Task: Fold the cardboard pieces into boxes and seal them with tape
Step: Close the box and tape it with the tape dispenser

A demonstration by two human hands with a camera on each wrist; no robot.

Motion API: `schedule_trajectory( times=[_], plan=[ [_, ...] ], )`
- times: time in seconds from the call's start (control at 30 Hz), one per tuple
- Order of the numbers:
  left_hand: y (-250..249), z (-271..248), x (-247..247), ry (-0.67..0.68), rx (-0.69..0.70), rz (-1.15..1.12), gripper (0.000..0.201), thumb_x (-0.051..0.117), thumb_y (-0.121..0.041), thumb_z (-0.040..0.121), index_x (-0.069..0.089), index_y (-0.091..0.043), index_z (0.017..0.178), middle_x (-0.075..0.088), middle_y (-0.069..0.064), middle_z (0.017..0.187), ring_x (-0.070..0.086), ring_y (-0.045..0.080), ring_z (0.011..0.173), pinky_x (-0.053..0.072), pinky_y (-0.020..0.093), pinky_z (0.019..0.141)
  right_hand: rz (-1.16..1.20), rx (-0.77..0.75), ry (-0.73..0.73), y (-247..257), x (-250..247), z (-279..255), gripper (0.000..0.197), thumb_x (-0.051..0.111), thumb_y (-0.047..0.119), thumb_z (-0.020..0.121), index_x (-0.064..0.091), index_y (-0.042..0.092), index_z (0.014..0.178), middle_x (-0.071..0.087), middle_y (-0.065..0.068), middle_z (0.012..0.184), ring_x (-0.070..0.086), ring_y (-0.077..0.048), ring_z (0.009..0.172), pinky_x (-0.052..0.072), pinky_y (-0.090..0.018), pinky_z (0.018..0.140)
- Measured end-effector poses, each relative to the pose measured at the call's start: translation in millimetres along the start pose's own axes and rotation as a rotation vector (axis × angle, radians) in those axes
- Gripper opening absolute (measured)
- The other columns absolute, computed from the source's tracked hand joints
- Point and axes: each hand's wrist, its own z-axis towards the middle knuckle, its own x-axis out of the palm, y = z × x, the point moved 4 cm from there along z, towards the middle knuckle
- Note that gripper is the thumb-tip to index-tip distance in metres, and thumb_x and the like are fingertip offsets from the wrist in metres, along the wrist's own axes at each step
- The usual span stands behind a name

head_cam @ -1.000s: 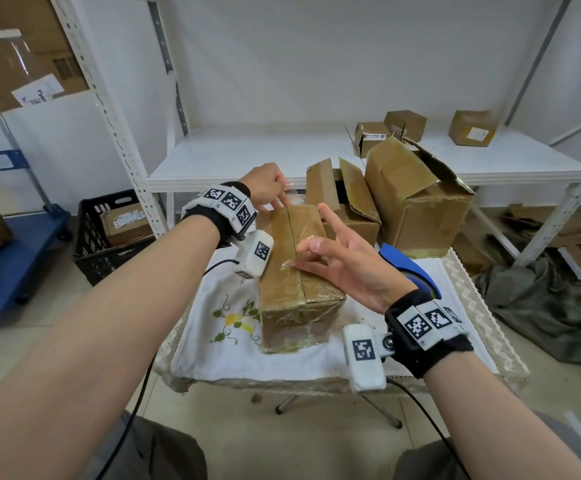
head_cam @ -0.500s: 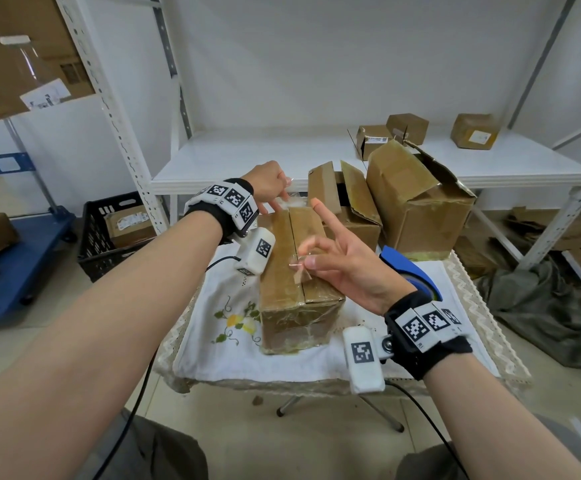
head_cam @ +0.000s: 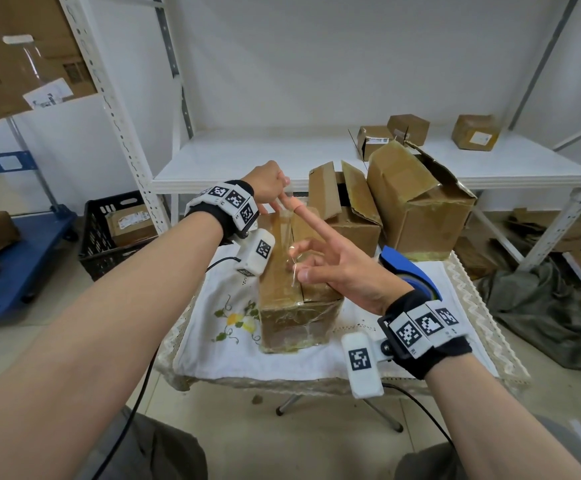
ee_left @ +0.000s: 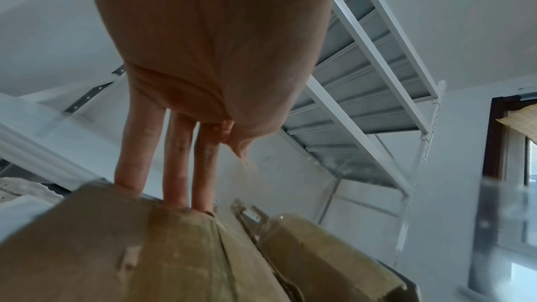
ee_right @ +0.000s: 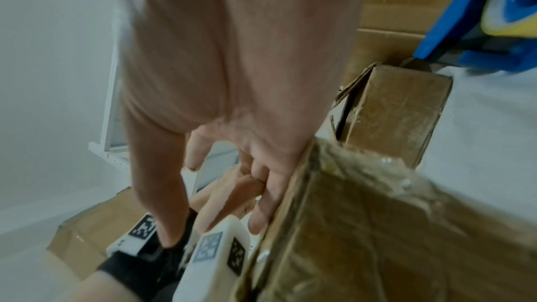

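A closed brown cardboard box (head_cam: pixel 296 306) lies on the cloth-covered table (head_cam: pixel 212 344). A strip of clear tape (head_cam: pixel 287 237) runs over its top seam between my hands. My left hand (head_cam: pixel 271 185) is at the far end and pinches the tape between thumb and forefinger. Its other fingers (ee_left: pixel 177 169) point straight down onto the box (ee_left: pixel 174 249). My right hand (head_cam: pixel 330 268) hovers over the near half and pinches the tape at its thumb, with the index finger stretched toward the left hand. The blue tape dispenser (head_cam: pixel 410 271) lies behind my right wrist.
Two open cardboard boxes (head_cam: pixel 344 209) (head_cam: pixel 417 202) stand just behind the closed one. Small boxes (head_cam: pixel 406 128) sit on the white shelf (head_cam: pixel 247 161). A black crate (head_cam: pixel 115 226) and a blue cart (head_cam: pixel 22 244) are on the floor at left; flattened cardboard lies at right.
My right index finger has swung left and now reaches close to the left hand's fingers. The left hand has risen slightly at the far end. The box has not moved.
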Motion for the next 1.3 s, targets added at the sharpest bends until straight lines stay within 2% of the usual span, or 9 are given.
schedule_trajectory(
  times=[0.13, 0.37, 0.47, 0.6, 0.77, 0.97, 1.07, 1.17, 1.3],
  plan=[
    [2.8, 3.2, 2.6, 0.034, 0.009, 0.007, 0.027, 0.038, -0.023, 0.109, 0.051, -0.012, 0.088, 0.076, 0.013, 0.099, 0.072, 0.025, 0.083, 0.059, 0.036, 0.061, -0.102, 0.055, 0.032, -0.4, 2.2, 0.9, 0.099, 0.067, -0.018, 0.084, 0.032, 0.04, 0.157, 0.05, -0.01, 0.109, 0.058, -0.011, 0.084, 0.054, -0.027, 0.091],
    [3.1, 3.4, 5.0, 0.038, -0.003, -0.007, 0.03, 0.037, -0.023, 0.11, 0.05, -0.012, 0.085, 0.077, 0.012, 0.098, 0.073, 0.023, 0.081, 0.061, 0.04, 0.069, -0.235, 0.081, 0.077, 3.4, 9.7, 0.4, 0.102, 0.073, -0.015, 0.081, 0.034, 0.043, 0.155, 0.043, -0.008, 0.107, 0.044, -0.026, 0.088, 0.053, -0.032, 0.097],
    [5.6, 4.6, 4.5, 0.044, -0.043, -0.054, 0.032, 0.037, -0.022, 0.11, 0.057, 0.002, 0.107, 0.078, 0.01, 0.094, 0.074, 0.022, 0.083, 0.061, 0.04, 0.07, -0.309, 0.065, 0.075, 5.5, 12.6, -0.9, 0.103, 0.078, -0.011, 0.079, 0.036, 0.046, 0.154, 0.045, -0.005, 0.112, 0.045, -0.025, 0.089, 0.051, -0.04, 0.102],
    [5.6, 5.3, 3.9, 0.041, -0.08, -0.099, 0.043, 0.037, -0.022, 0.11, 0.049, 0.016, 0.126, 0.077, 0.011, 0.094, 0.074, 0.023, 0.08, 0.06, 0.038, 0.071, -0.465, 0.049, 0.105, 5.3, 15.0, -0.9, 0.106, 0.082, -0.003, 0.078, 0.03, 0.048, 0.155, 0.042, -0.014, 0.119, 0.054, -0.016, 0.098, 0.049, -0.03, 0.106],
    [5.6, 7.6, 3.1, 0.043, -0.08, -0.095, 0.036, 0.038, -0.021, 0.109, 0.053, 0.008, 0.124, 0.077, 0.009, 0.093, 0.072, 0.021, 0.079, 0.059, 0.036, 0.069, -0.658, 0.077, 0.153, 1.7, 17.4, 1.0, 0.114, 0.085, 0.005, 0.078, 0.017, 0.056, 0.155, 0.033, 0.009, 0.12, 0.051, -0.008, 0.106, 0.044, -0.018, 0.102],
    [6.3, 9.5, 3.4, 0.059, -0.066, -0.052, 0.038, 0.038, -0.025, 0.11, 0.053, 0.007, 0.123, 0.077, 0.008, 0.09, 0.072, 0.021, 0.077, 0.059, 0.039, 0.073, -0.721, 0.038, 0.113, -1.5, 14.1, 3.7, 0.119, 0.086, 0.004, 0.077, 0.011, 0.05, 0.158, 0.034, -0.002, 0.126, 0.05, -0.014, 0.106, 0.044, -0.02, 0.105],
    [6.6, 10.4, 3.8, 0.053, -0.037, -0.01, 0.027, 0.038, -0.024, 0.11, 0.056, -0.005, 0.103, 0.077, 0.008, 0.093, 0.071, 0.021, 0.08, 0.059, 0.038, 0.072, -0.699, -0.006, 0.06, -2.3, 13.7, 4.8, 0.117, 0.086, 0.003, 0.077, 0.014, 0.047, 0.159, 0.036, -0.006, 0.124, 0.049, -0.017, 0.103, 0.046, -0.019, 0.102],
    [5.5, 9.8, 3.9, 0.062, -0.011, 0.028, 0.029, 0.037, -0.023, 0.109, 0.055, -0.009, 0.091, 0.077, 0.009, 0.091, 0.074, 0.026, 0.091, 0.061, 0.042, 0.073, -0.673, -0.056, 0.02, -2.8, 13.5, 6.2, 0.116, 0.086, 0.002, 0.075, 0.018, 0.042, 0.16, 0.036, -0.002, 0.117, 0.045, -0.007, 0.094, 0.045, -0.017, 0.099],
    [3.9, 10.1, 4.3, 0.087, 0.01, 0.023, 0.023, 0.035, -0.023, 0.109, 0.048, -0.01, 0.095, 0.076, 0.009, 0.086, 0.075, 0.031, 0.091, 0.062, 0.052, 0.077, -0.607, -0.073, -0.017, -3.9, 11.5, 4.2, 0.12, 0.088, 0.001, 0.072, 0.019, 0.046, 0.159, 0.034, 0.001, 0.112, 0.042, -0.003, 0.085, 0.048, -0.031, 0.107]
  ],
)
